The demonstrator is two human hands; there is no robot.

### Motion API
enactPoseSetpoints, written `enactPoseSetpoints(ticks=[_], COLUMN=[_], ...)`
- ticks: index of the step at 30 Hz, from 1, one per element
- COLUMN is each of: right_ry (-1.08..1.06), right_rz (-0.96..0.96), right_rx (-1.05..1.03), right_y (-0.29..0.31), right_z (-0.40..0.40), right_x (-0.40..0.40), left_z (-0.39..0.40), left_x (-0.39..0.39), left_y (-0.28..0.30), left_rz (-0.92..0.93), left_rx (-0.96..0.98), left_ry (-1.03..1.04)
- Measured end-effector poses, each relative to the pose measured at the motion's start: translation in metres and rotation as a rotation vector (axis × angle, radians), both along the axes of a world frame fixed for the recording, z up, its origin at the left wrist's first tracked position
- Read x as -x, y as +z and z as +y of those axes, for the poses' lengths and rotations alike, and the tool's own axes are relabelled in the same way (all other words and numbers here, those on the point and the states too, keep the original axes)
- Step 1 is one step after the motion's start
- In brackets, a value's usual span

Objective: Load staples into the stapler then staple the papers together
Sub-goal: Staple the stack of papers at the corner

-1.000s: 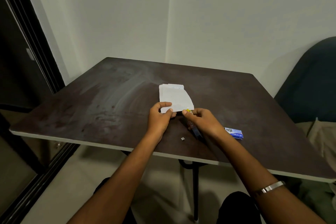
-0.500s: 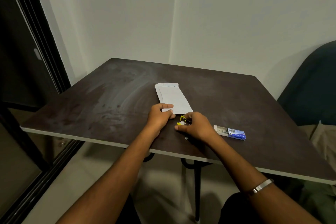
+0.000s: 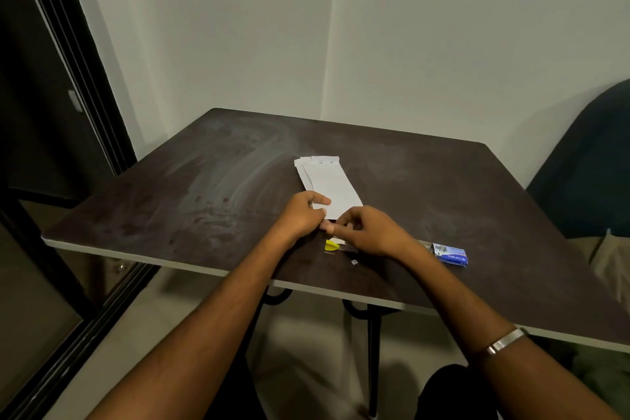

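Observation:
A stack of narrow white papers (image 3: 332, 184) lies on the dark table (image 3: 204, 201), long side pointing away from me. My left hand (image 3: 303, 215) grips its near left corner, thumb on top. My right hand (image 3: 366, 232) pinches the near edge right beside it, fingertips touching the left hand's. The small stapler (image 3: 331, 245), yellow at its end, lies flat on the table just in front of the papers, partly hidden under my right hand. A blue staple box (image 3: 450, 254) lies half pulled out to the right of my right wrist.
A small loose bit of staples (image 3: 354, 261) lies near the table's front edge. A dark chair back (image 3: 586, 174) stands at the right. A black door frame (image 3: 68, 54) runs along the left, and white walls meet behind the table.
My right hand has put the stapler down on the table and moved up to the papers' near edge. My left hand stayed on the papers, which now lie straighter.

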State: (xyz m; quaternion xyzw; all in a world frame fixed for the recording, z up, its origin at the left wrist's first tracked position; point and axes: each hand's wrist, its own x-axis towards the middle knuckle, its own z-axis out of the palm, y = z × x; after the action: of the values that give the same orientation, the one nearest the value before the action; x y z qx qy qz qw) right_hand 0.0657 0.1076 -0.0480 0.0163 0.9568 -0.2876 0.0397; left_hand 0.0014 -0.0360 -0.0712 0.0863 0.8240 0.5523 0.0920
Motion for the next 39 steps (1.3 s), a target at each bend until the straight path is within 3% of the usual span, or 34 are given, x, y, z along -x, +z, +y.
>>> enactPoseSetpoints(ticks=[4, 12, 16, 19, 30, 39], right_ry=[-0.026, 0.133, 0.108, 0.093, 0.034, -0.088], right_rz=[0.199, 0.146, 0.187, 0.210, 0.185, 0.120], right_rx=[-0.071, -0.245, -0.275, -0.269, -0.243, -0.244], right_y=[0.000, -0.010, -0.014, -0.015, -0.020, -0.013], right_z=[0.013, 0.022, 0.024, 0.025, 0.053, 0.119], right_x=[0.019, 0.034, 0.035, 0.038, 0.048, 0.046], left_z=[-0.001, -0.001, 0.000, 0.008, 0.043, 0.114], left_x=[0.003, 0.007, 0.016, 0.019, 0.040, 0.051], left_y=[0.000, 0.006, 0.003, -0.003, 0.003, 0.010], left_rz=[-0.039, 0.019, 0.283, 0.433, 0.469, 0.463], left_rx=[0.031, 0.205, 0.395, 0.471, 0.553, 0.585], left_ry=[-0.060, -0.149, -0.008, -0.079, -0.283, -0.423])
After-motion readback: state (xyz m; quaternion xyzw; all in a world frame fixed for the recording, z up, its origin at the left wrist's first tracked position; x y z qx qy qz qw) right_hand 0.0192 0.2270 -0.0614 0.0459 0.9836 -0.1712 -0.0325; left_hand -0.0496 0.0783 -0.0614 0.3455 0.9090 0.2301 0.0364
